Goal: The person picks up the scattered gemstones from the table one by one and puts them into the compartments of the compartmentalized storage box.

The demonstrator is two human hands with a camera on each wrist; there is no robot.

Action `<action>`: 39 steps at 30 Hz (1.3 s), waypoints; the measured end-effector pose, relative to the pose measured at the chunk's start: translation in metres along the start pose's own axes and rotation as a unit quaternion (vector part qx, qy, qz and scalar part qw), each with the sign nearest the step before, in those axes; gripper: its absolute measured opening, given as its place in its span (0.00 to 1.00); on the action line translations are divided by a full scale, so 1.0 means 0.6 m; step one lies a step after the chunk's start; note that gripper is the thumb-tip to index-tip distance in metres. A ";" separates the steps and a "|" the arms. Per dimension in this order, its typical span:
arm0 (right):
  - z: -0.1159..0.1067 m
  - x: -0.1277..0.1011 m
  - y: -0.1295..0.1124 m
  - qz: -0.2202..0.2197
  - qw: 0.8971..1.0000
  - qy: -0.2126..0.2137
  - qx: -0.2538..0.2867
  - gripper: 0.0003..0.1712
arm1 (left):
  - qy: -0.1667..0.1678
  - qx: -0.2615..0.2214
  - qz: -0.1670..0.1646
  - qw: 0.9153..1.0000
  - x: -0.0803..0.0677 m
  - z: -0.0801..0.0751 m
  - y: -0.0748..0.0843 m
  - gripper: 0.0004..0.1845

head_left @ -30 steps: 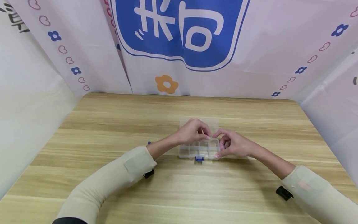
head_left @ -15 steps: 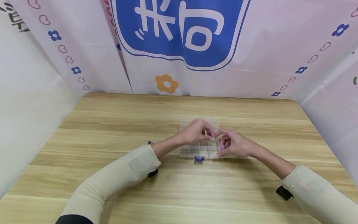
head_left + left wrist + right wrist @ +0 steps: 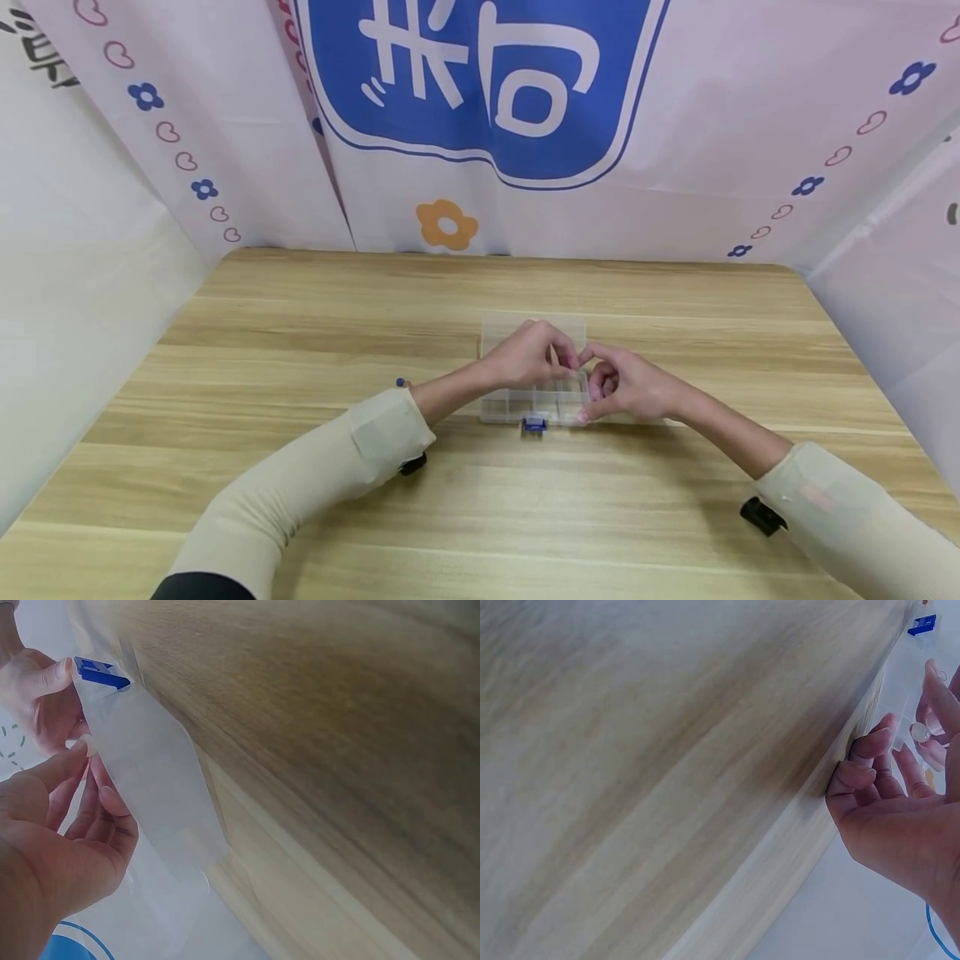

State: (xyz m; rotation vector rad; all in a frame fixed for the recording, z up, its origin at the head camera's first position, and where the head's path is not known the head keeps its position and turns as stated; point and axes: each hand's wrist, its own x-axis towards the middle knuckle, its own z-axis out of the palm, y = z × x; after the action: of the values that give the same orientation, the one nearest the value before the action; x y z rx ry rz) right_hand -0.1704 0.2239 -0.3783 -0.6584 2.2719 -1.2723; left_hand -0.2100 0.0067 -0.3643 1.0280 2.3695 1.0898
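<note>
Since the left hand slid toward 3 o'clock, its curled fingertips, seemingly pinching a small clear piece, meet at the 2 o'clock corner of the clear box; work likely centres there. Box mid-counter, right hand gripping its 3 o'clock end.

Long cream left sleeve, cloth-like, creased mid-length. Paler squarish patch at left sleeve's cuff end. Black band at left sleeve's upper end. Small black fitting under left sleeve's cuff, details too small. Opposite left sleeve: matching cream right sleeve, pinkish mark, another black piece by its cuff. Beyond left sleeve, bare left hand; right hand bare too.
</note>
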 end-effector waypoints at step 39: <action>0.001 -0.001 -0.004 -0.004 1.000 0.004 -0.005 0.37 | 0.065 -0.002 0.003 0.998 -0.121 -0.093 -0.047 0.04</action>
State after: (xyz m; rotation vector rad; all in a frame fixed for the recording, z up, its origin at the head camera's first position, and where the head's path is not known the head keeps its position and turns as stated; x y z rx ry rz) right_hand -0.1692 0.2227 -0.3765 -0.6687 2.2856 -1.2700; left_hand -0.2050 -0.0879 -0.3490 0.9906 2.4653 1.1985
